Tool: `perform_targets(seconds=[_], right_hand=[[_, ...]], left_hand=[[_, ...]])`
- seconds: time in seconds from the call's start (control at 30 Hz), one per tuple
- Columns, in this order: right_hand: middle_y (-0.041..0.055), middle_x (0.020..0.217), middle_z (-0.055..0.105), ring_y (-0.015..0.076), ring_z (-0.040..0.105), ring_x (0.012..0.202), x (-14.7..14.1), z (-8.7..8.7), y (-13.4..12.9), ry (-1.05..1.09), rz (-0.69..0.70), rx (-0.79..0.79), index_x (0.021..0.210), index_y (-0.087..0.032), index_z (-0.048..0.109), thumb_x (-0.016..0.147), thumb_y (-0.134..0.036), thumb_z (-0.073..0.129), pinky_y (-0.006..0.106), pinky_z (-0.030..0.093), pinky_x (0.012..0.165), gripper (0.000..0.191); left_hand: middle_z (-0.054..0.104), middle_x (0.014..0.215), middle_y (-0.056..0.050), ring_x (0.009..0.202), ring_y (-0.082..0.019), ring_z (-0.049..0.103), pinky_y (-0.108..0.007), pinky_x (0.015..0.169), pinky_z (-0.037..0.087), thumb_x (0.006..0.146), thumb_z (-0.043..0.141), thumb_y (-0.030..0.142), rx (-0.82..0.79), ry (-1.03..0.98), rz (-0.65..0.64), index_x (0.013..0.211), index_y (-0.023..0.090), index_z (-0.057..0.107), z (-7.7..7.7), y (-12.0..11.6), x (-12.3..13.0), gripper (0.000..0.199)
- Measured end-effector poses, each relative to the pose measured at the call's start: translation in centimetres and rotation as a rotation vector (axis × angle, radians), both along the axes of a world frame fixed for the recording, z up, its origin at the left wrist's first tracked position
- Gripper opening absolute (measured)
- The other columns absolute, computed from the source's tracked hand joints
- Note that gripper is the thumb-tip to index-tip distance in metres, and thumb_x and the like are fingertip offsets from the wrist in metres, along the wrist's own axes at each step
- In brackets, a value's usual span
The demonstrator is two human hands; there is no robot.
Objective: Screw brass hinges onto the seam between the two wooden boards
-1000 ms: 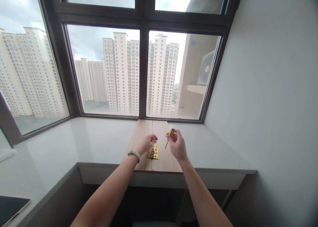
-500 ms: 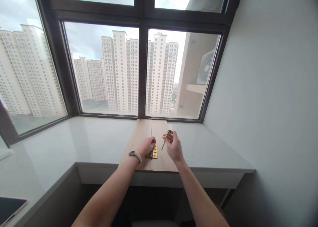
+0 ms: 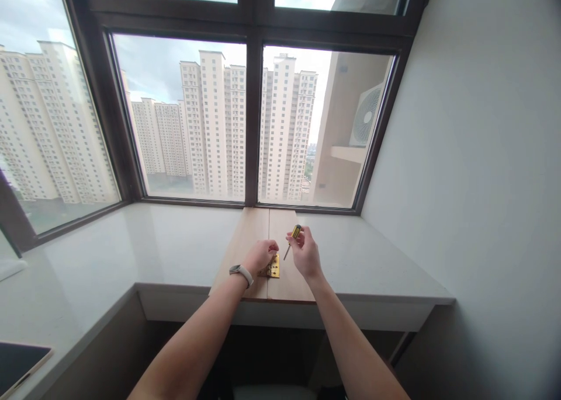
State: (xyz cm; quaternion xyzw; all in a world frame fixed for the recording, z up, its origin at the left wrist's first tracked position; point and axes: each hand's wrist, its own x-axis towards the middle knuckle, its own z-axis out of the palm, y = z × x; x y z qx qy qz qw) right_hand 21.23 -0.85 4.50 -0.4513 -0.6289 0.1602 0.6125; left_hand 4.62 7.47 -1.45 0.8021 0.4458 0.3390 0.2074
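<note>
Head view looks down on my two bare forearms reaching out to a pair of pale wooden boards (image 3: 280, 283) laid side by side across the white stone sill (image 3: 372, 265), running from its front edge back to the window frame (image 3: 253, 125).

My left hand (image 3: 259, 254), with a wristwatch (image 3: 241, 272) on that wrist, is curled over a small brass hinge (image 3: 273, 267) that lies flat on the seam between the boards, nearer the front edge. The fingertips press down on its left leaf; whether they also pinch a screw is too small to tell.

My right hand (image 3: 304, 253) is closed in a pinch around a small screwdriver (image 3: 293, 240), gripping its yellow-and-black handle, with the thin shaft slanting down and left toward the hinge; the tip hovers just beside the right leaf.

I judge the hinge stiff, light, smooth and a bit slippery, so it is best held by pressing flat on a leaf or pinching its edges. The screwdriver looks light, rigid and stubby, best taken at the fat handle. Wood grain looks matte; the stone is glossy.
</note>
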Motion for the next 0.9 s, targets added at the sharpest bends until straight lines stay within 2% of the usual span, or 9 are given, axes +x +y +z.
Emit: perform_targets(seconds=[0.33, 0.47, 0.9], right_hand=[[0.0072, 0.108, 0.075, 0.022, 0.074, 0.092, -0.7, 0.6, 1.5, 0.01, 0.032, 0.014, 0.105, -0.026, 0.053, 0.096, -0.043, 0.059, 0.038, 0.059, 0.085, 0.02], [0.0069, 0.107, 0.075, 0.0219, 0.074, 0.093, -0.8, 0.7, 2.2, -0.007, 0.039, 0.019, 0.103, -0.026, 0.053, 0.096, -0.043, 0.058, 0.038, 0.059, 0.086, 0.018], [0.0058, 0.103, 0.075, 0.0214, 0.075, 0.09, -0.9, 0.1, 4.3, -0.015, 0.097, -0.02, 0.103, -0.026, 0.052, 0.092, -0.043, 0.06, 0.038, 0.059, 0.084, 0.022]], left_hand=[[0.077, 0.095, -0.005, 0.089, -0.018, 0.07, -0.027, 0.082, 0.051, 0.083, 0.064, 0.015, 0.06, 0.055, 0.033, 0.099, 0.023, 0.075, -0.1, -0.7, 0.2, 0.021], [0.077, 0.092, -0.005, 0.088, -0.019, 0.07, -0.027, 0.08, 0.05, 0.082, 0.066, 0.014, 0.067, 0.035, 0.046, 0.096, 0.022, 0.074, -0.1, -0.9, 0.3, 0.018], [0.078, 0.091, -0.004, 0.083, -0.018, 0.071, -0.026, 0.076, 0.05, 0.079, 0.068, 0.012, 0.036, 0.022, 0.064, 0.099, 0.021, 0.071, 0.1, -1.0, 0.2, 0.023]])
